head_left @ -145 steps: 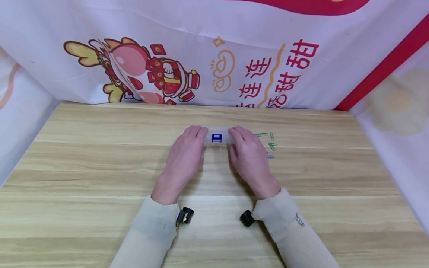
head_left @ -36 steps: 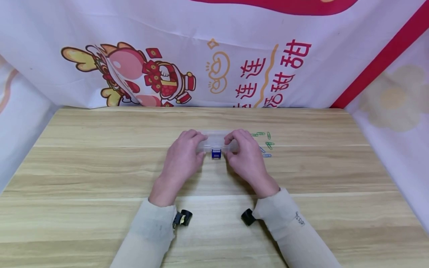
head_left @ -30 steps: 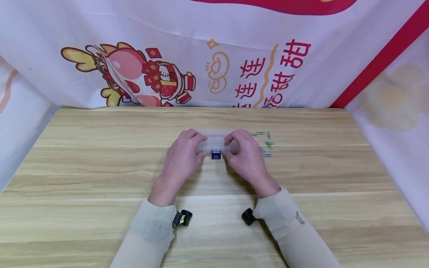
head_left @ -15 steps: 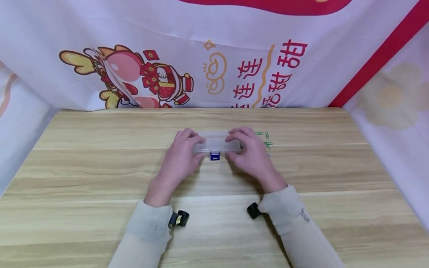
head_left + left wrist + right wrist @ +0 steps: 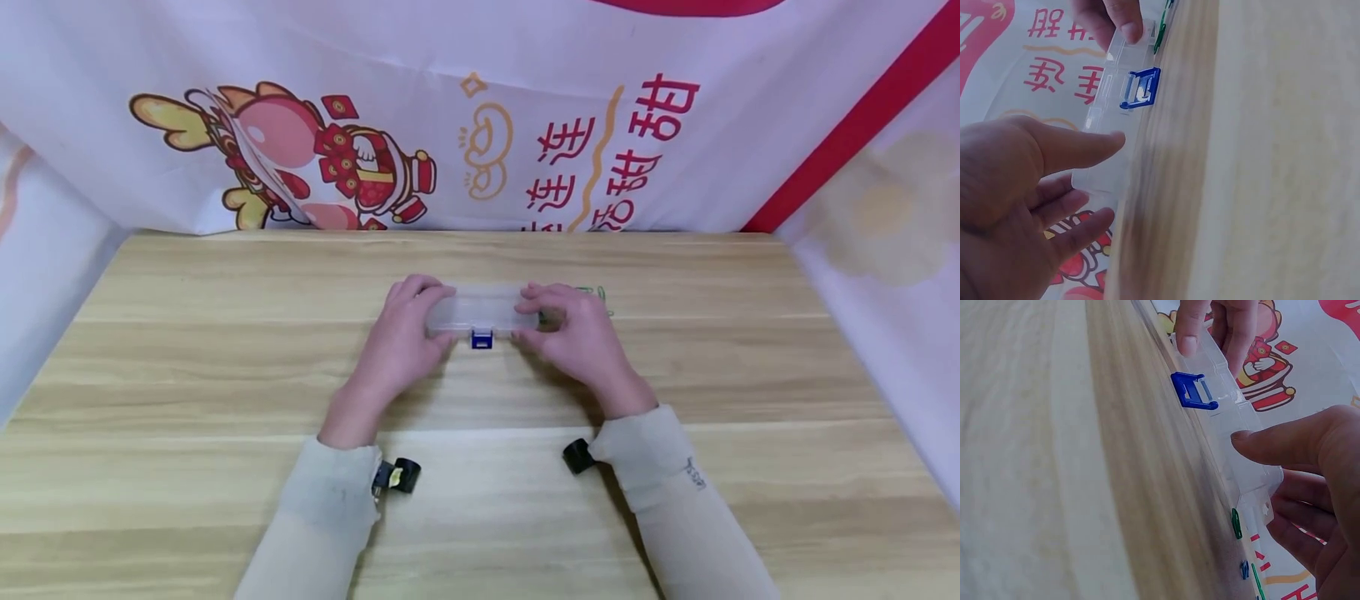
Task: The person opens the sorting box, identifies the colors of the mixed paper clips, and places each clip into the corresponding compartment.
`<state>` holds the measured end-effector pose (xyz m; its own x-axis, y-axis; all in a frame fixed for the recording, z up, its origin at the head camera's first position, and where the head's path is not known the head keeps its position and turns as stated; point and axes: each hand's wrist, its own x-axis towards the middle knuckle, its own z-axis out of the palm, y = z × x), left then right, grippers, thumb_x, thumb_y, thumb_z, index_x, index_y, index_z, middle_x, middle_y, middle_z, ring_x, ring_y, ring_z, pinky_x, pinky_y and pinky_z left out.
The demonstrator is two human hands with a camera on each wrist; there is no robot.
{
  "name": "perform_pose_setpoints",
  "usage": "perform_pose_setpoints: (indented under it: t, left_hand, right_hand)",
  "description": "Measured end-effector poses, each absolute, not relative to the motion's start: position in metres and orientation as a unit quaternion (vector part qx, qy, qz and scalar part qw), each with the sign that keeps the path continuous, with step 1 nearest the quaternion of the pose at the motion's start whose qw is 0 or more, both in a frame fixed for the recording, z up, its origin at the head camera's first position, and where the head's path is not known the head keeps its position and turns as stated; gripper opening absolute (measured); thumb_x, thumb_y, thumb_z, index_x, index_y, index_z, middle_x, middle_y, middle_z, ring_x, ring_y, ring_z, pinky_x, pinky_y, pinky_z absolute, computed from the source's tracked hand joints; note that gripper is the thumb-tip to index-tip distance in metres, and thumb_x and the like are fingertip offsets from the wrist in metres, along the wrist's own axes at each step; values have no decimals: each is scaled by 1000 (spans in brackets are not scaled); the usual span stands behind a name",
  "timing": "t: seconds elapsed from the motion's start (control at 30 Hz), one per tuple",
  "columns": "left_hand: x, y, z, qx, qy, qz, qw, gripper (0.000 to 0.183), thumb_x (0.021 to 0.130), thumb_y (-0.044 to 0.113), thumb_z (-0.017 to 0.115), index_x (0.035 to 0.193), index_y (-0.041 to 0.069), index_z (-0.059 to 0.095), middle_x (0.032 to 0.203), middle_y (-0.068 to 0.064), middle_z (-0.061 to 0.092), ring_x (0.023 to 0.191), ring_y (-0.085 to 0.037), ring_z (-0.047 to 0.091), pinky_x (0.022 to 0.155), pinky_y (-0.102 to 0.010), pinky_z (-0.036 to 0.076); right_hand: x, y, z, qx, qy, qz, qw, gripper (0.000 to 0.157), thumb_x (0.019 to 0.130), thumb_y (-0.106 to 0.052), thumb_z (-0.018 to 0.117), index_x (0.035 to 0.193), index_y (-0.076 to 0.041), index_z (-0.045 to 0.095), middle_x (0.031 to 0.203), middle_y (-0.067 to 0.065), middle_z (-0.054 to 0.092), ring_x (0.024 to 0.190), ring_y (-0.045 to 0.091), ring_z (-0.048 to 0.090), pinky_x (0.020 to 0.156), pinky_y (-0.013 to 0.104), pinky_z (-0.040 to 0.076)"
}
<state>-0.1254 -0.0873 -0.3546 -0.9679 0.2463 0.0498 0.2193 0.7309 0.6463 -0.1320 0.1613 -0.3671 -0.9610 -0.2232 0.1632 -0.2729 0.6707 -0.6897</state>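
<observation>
Your left hand (image 5: 402, 329) and right hand (image 5: 583, 337) pinch opposite ends of the clear plastic box (image 5: 483, 307) toward the far side of the wooden table (image 5: 480, 525), beside green paper clips (image 5: 602, 293). Its blue latch (image 5: 482, 339) juts outward; you're probably opening or closing it, which likely calls for steadying one end next.

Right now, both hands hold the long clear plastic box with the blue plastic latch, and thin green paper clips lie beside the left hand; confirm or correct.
Wrong side: the thin green paper clips lie beside the right hand, as the head view shows. The rest stands.
</observation>
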Motion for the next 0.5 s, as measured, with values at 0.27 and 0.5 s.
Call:
perform_pose_setpoints:
  t: [0.27, 0.5]
  left_hand:
    - [-134, -95, -364, 83, 897, 429, 72, 83, 94, 12, 82, 166, 8, 40, 171, -17, 37, 154, -37, 42, 130, -52, 40]
    - [-135, -99, -370, 56, 876, 470, 93, 90, 95, 11, 82, 169, 7, 31, 163, -21, 47, 143, -39, 56, 125, -49, 47]
  right_hand:
    - [-133, 160, -366, 134, -918, 371, 39, 26, 89, -18, 91, 114, -12, 84, 140, 5, 74, 138, 22, 66, 126, 49, 46]
    - [-132, 159, -365, 131, -923, 362, 29, 30, 88, -19, 91, 117, -14, 83, 143, 3, 73, 140, 22, 65, 127, 51, 44]
